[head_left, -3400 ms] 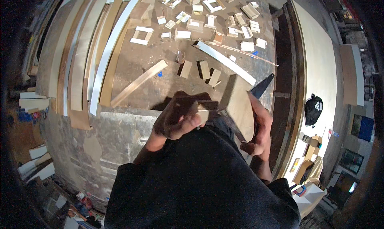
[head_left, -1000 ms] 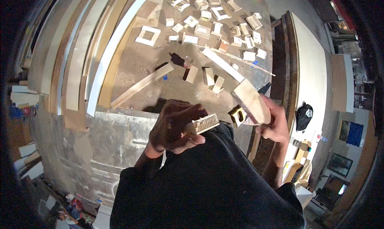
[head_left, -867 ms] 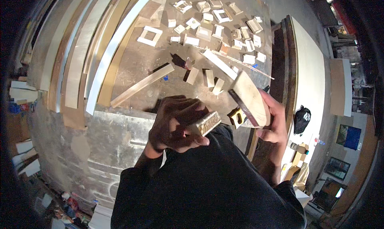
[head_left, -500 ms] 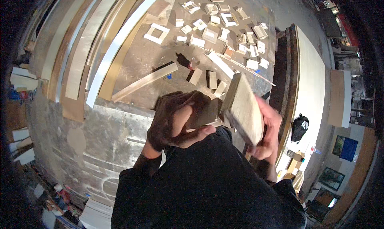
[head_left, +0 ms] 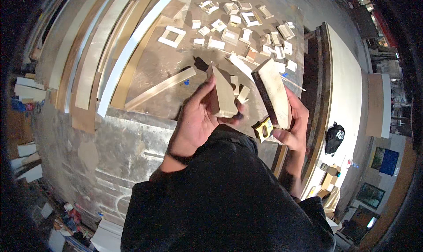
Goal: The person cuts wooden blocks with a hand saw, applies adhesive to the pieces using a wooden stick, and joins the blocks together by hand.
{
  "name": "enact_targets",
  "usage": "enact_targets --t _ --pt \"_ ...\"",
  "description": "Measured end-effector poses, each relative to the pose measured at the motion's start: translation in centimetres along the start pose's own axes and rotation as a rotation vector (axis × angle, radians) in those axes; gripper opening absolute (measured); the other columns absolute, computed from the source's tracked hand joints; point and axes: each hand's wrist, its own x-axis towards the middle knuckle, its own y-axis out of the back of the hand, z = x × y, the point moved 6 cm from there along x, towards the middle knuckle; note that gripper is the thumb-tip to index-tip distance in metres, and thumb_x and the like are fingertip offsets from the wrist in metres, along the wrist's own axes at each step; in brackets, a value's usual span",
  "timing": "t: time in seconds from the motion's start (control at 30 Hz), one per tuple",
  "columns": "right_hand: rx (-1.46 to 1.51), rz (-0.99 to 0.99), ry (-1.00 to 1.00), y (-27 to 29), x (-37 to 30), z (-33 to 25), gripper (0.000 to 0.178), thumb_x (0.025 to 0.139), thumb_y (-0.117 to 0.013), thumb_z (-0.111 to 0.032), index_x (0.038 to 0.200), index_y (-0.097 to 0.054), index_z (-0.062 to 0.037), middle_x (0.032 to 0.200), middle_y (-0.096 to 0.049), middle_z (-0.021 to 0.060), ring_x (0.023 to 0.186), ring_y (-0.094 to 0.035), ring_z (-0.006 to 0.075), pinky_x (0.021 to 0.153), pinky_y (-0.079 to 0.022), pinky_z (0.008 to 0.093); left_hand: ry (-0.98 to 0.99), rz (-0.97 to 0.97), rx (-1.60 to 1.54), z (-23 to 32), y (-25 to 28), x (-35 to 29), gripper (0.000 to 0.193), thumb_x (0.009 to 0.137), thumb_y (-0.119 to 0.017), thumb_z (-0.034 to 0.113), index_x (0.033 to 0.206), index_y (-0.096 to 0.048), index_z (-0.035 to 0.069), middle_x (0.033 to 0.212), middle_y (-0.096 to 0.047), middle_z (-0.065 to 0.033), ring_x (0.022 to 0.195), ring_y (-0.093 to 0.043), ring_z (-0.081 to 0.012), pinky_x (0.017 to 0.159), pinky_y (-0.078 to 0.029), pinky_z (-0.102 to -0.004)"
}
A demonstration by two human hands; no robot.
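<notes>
My left hand (head_left: 195, 120), palm turned up, grips a pale wooden block (head_left: 225, 95) between thumb and fingers. Across from it, my right hand (head_left: 296, 124) is closed on a longer wooden block (head_left: 274, 91) with a pale face and a darker side, held tilted. The two blocks are apart. Just below the right-hand block shows a yellow-and-black piece with an opening (head_left: 263, 129), like a tool handle; I cannot tell whether my right hand touches it. Two small wooden blocks (head_left: 243, 94) lie on the board beyond my hands.
Several small wooden pieces and frames (head_left: 229, 36) are scattered over the brown board (head_left: 150, 82). A wooden strip (head_left: 161, 88) lies left of centre, and long planks (head_left: 128, 53) at far left. On the right, a pale table (head_left: 343, 89) holds a black bag (head_left: 335, 138).
My hands have moved apart. My left hand has turned palm up, bringing its block into plain view. The right-hand block has turned, and the yellow-and-black piece has come into sight.
</notes>
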Motion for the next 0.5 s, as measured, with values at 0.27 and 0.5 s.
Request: enact_targets --t 0.27,0.5 --pt "0.045 0.126 0.014 1.1 -1.8 0.3 0.11 0.056 -0.079 -0.038 0.146 -0.044 0.0145 0.133 -0.063 0.0152 0.119 -0.062 0.0213 0.104 -0.044 0.0298 -0.057 -0.001 -0.034 -0.9 -0.8 0.9 0.051 0.105 -0.048 0.051 0.128 -0.06 0.007 0.11 -0.073 -0.0129 0.099 -0.073 -0.027 0.081 -0.063 -0.0446" --pt "0.191 0.037 0.047 0.6 -2.5 1.8 0.108 0.056 -0.079 -0.023 0.149 -0.038 0.0144 0.14 -0.059 0.0154 0.128 -0.057 0.0205 0.111 -0.039 0.0298 -0.072 0.04 -0.027 -1.2 -1.3 0.9 0.05 0.104 -0.051 0.05 0.128 -0.06 0.008 0.111 -0.073 -0.0109 0.1 -0.073 -0.0251 0.081 -0.063 -0.0427"
